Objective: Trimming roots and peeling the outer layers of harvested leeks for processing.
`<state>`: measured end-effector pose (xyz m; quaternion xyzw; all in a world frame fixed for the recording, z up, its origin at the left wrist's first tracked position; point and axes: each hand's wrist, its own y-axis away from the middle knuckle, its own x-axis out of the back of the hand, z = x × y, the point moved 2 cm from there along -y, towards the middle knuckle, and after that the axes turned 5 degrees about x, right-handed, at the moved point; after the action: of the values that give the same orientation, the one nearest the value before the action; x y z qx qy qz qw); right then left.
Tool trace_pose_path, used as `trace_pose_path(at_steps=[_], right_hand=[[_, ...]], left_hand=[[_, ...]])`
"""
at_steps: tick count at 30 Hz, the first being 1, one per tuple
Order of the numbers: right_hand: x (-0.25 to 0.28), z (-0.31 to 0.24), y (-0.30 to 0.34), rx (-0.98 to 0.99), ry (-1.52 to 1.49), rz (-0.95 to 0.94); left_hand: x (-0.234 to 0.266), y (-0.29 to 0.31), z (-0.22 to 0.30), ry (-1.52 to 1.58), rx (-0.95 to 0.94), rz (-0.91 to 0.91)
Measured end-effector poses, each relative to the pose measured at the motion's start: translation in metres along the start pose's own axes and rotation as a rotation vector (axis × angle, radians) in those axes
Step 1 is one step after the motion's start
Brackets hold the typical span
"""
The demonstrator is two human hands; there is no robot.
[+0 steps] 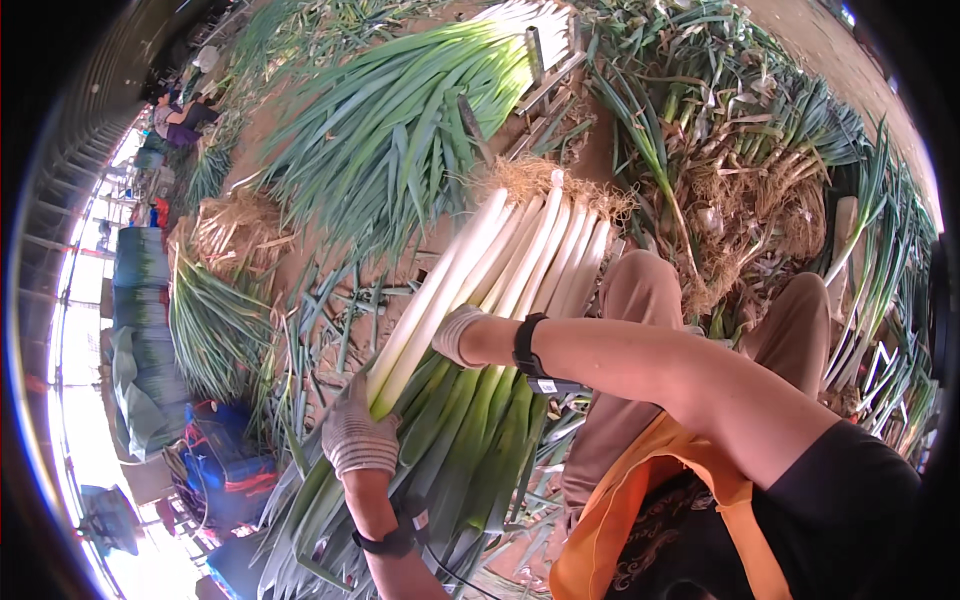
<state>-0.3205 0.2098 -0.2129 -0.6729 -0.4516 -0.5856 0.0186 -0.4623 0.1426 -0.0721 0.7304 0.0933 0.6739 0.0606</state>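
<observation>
Our left hand [360, 438] clasps the leftmost leeks [432, 297], their shanks slanting up-right; our right hand [458, 337], nearer the roots [515, 175], hides its grasp

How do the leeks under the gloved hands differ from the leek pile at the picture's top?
The near leeks have shaggy brown roots; the leek pile has ends that look mostly white. The near leeks' stems point toward the picture's top, the leek pile's toward its upper right. The left hand and right hand touch the near leeks; neither touches the leek pile. Both show white stems and green leaves.
</observation>
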Motion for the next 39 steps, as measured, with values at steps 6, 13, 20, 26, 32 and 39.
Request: trace_pose_path(at_steps=[6, 13, 20, 26, 32, 39], right_hand=[[-0.028, 0.020, -0.061, 0.146, 0.079, 0.320], [-0.002, -0.016, -0.010, 0.144, 0.106, 0.189], [-0.049, 0.012, -0.042, 0.036, -0.146, 0.539], [-0.022, -0.001, -0.007, 0.137, -0.081, 0.215], [-0.021, -0.004, -0.010, 0.061, -0.169, 0.298], [-0.022, 0.000, -0.005, 0.144, -0.098, 0.299]], left_hand=[[0.009, 0.003, -0.003, -0.047, 0.047, -0.013], [0.006, -0.008, -0.007, -0.121, 0.093, 0.036], [-0.029, -0.037, 0.035, -0.126, 0.057, -0.106], [-0.065, -0.033, 0.013, -0.001, 0.165, -0.241], [-0.077, -0.040, 0.013, 0.054, 0.168, -0.282], [-0.073, -0.038, 0.011, 0.082, 0.169, -0.232]])
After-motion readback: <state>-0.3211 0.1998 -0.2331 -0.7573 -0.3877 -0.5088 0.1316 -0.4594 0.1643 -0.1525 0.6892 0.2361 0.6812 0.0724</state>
